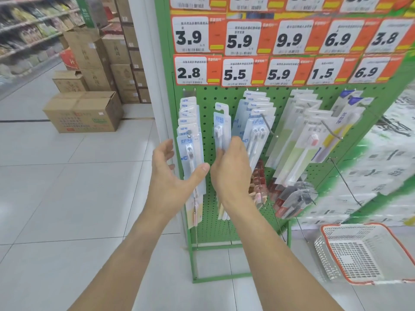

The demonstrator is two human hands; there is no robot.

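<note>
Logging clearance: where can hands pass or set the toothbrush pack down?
Free: pegboard strip between the left toothbrush row and the held pack; the floor basket; floor tiles left of the rack. Crowded: hanging packs beyond the right hand.

Bright, flat shop light all over, probably from ceiling fixtures we can't see. The glossy pale grey floor tiles (67, 187) show a soft sheen; shadows are faint, even under our left hand (170, 173) and right hand (231, 171). The clear plastic toothbrush blister pack (221, 126) looks washed out. Wide-angle bending makes the green perforated metal rack (215, 221) lean, the white printed packs (381, 167) at far right smear into blur, and the far snack shelves (29, 30) are soft.
</note>
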